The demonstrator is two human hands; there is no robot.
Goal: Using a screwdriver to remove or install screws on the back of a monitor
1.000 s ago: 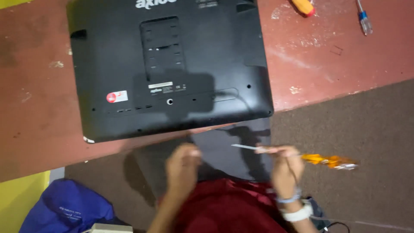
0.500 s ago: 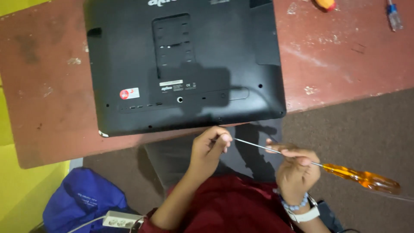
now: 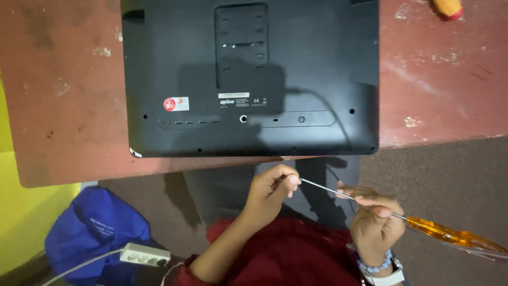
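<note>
In front of you a worn red table [image 3: 69, 95] carries a black monitor [image 3: 254, 79] lying face down, its lower edge near the table's front edge. Below it, over your lap, your right hand [image 3: 373, 225] has its fingers closed round the metal shaft of a long screwdriver [image 3: 402, 217] with an orange handle, while your left hand [image 3: 272, 190] pinches its tip between thumb and fingertips.

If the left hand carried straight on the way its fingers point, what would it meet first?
The left hand points right, fingertips at the tip of the screwdriver; going on, it would likely run along the metal shaft into the right hand, though depth is unclear.
</note>
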